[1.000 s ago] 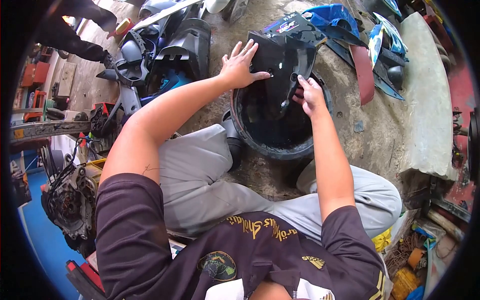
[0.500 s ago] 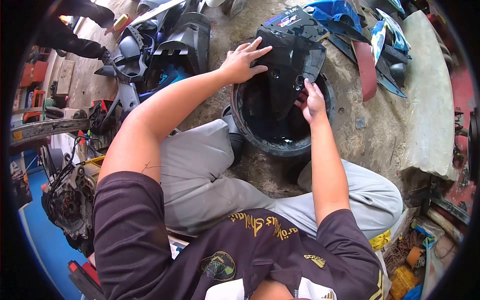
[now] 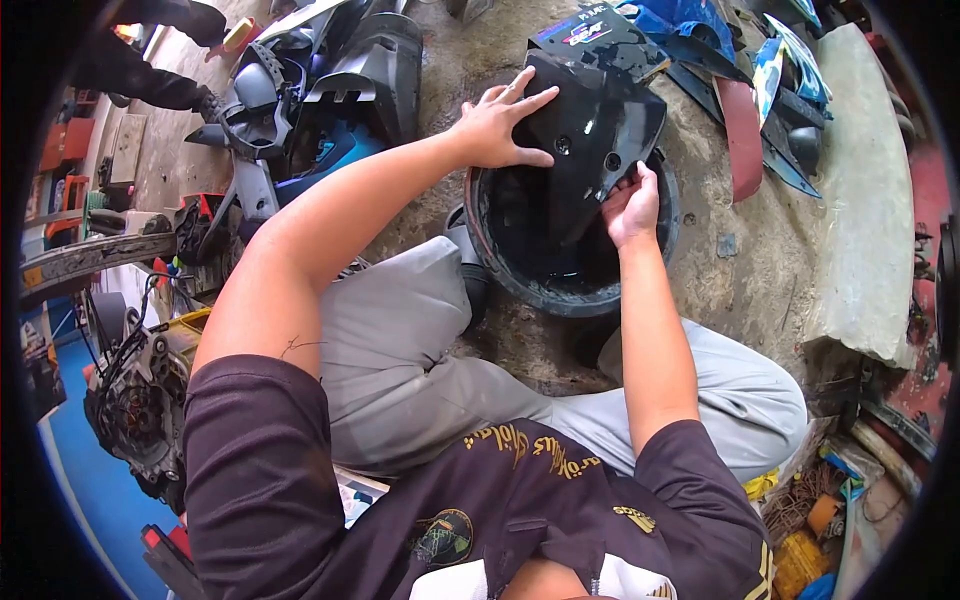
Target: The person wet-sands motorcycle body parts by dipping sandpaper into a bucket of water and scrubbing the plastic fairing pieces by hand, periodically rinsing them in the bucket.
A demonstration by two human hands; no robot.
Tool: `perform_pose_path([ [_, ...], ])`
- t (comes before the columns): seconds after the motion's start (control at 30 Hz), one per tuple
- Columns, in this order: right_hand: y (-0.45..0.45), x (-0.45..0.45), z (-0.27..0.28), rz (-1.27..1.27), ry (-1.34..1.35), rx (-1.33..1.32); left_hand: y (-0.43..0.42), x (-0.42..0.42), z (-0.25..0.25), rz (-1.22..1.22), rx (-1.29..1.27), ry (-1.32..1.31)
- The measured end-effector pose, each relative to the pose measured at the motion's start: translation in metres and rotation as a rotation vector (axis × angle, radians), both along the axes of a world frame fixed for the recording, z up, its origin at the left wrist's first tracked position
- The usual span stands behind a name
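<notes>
A glossy, wet black plastic motorcycle panel (image 3: 588,125) tilts over a round black tub (image 3: 555,300) of dark liquid. Its narrow lower end reaches down into the tub's mouth. At its upper left edge, my left hand (image 3: 492,128) has its fingers spread, with fingertips and thumb resting on the panel. My right hand (image 3: 633,208) pinches the lower right edge between thumb and fingers; some of those fingers are hidden. Just behind the panel lies a flat dark sheet or panel with printed lettering (image 3: 592,35), wet with drops.
Black and grey fairings (image 3: 375,75) lie on the concrete at the upper left. Blue panels (image 3: 690,35) and a dull red piece (image 3: 740,140) are at the upper right, beside a long pale slab (image 3: 860,200). An engine (image 3: 140,410) stands left. Another person's dark sleeve (image 3: 140,80) shows top left.
The black panel has shifted slightly right in view and its glare has changed. My left thumb now lies further onto it, and my right hand has turned a little at the edge.
</notes>
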State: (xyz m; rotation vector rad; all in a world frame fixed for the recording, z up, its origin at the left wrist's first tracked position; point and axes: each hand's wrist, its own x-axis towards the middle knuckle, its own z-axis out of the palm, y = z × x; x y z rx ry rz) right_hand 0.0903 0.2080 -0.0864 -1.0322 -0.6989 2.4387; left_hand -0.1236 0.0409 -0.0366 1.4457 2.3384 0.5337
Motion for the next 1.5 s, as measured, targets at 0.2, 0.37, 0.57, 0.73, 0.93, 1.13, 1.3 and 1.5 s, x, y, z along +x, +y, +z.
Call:
perform_pose_path([
  [0.2, 0.012, -0.003, 0.005, -0.065, -0.117, 0.155, 0.005, -0.003, 0.004, 0.021, -0.039, -0.103],
  [0.37, 0.010, -0.004, 0.011, -0.059, -0.112, 0.126, 0.005, -0.004, 0.005, 0.016, -0.049, -0.113],
  [0.57, 0.013, 0.003, 0.002, -0.005, -0.131, 0.105, 0.004, -0.007, -0.002, 0.013, 0.000, -0.104],
  [0.73, 0.015, 0.005, -0.024, -0.091, -0.232, -0.075, 0.002, -0.003, 0.000, 0.003, 0.022, -0.058],
  [0.93, 0.024, -0.005, -0.112, 0.393, -0.576, 0.163, 0.004, -0.014, -0.025, -0.017, 0.159, -0.096],
  [1.13, 0.010, 0.000, -0.202, 0.966, -0.212, 1.481, 0.006, -0.018, -0.022, -0.048, 0.181, -0.143],
  [1.3, 0.001, 0.012, -0.200, 1.076, -0.437, 1.238, 0.003, -0.014, -0.021, -0.066, 0.230, -0.148],
  [1.5, 0.039, 0.009, -0.190, 1.269, -1.101, 1.359, 0.003, -0.004, -0.009, -0.028, 0.167, -0.089],
])
